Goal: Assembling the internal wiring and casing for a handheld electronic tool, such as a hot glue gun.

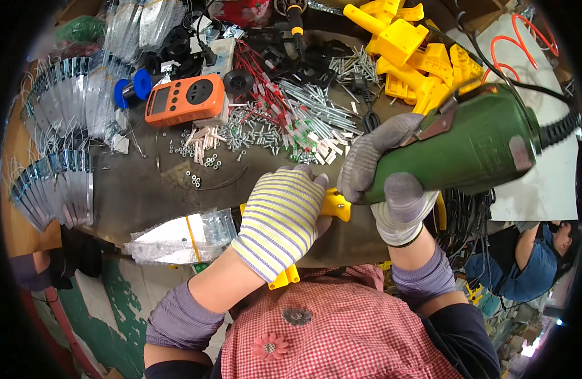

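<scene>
My left hand point(281, 218), in a striped knit glove, presses down on a yellow plastic part point(337, 205) at the near edge of the workbench point(139, 189); the part sticks out from under the glove at both ends. My right hand point(389, 180), in a grey glove, grips a green electric screwdriver point(474, 145). Its nose points down-left toward the yellow part, and the tip is hidden behind the gloves. A black coiled cord point(559, 129) leaves the tool's rear end.
Screws and metal pins point(303, 120) are heaped mid-bench beside an orange meter point(185, 99). Several yellow plastic parts point(417, 63) are stacked at the back right. Clear packets point(57, 183) fan out on the left. A person in blue point(524, 256) sits at the lower right.
</scene>
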`<state>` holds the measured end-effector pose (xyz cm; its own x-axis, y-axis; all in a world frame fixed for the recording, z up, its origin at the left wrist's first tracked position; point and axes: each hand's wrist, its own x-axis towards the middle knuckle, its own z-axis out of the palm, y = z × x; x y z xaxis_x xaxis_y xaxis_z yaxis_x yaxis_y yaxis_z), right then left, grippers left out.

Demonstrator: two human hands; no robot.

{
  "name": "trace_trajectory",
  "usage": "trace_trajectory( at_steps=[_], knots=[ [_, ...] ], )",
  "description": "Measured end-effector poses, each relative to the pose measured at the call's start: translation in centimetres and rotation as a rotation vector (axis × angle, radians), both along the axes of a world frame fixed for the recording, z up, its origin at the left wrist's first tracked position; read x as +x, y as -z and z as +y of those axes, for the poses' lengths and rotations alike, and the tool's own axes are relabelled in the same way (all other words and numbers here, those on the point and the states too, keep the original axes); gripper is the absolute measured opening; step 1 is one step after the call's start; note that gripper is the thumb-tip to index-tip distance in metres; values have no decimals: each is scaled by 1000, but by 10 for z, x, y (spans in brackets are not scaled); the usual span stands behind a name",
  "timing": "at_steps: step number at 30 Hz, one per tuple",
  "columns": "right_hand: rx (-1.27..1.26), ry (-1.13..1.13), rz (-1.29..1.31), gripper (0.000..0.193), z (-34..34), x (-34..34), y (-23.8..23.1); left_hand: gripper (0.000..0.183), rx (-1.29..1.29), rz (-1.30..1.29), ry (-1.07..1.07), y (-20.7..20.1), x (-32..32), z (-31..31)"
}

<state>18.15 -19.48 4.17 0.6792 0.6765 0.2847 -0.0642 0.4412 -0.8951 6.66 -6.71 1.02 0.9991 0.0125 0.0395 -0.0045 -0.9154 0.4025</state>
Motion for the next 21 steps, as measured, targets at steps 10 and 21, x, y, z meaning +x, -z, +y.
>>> trace_trajectory(
  at_steps=[10, 21],
  knots=[
    [-56, 186, -132, 82, -18, -8, -1, 55, -40, -100, -13, -2, 0, 1],
    [-25, 208, -135, 84, -38, -8, 1, 41, -138, -87, -37, -13, 1, 0]
  ],
)
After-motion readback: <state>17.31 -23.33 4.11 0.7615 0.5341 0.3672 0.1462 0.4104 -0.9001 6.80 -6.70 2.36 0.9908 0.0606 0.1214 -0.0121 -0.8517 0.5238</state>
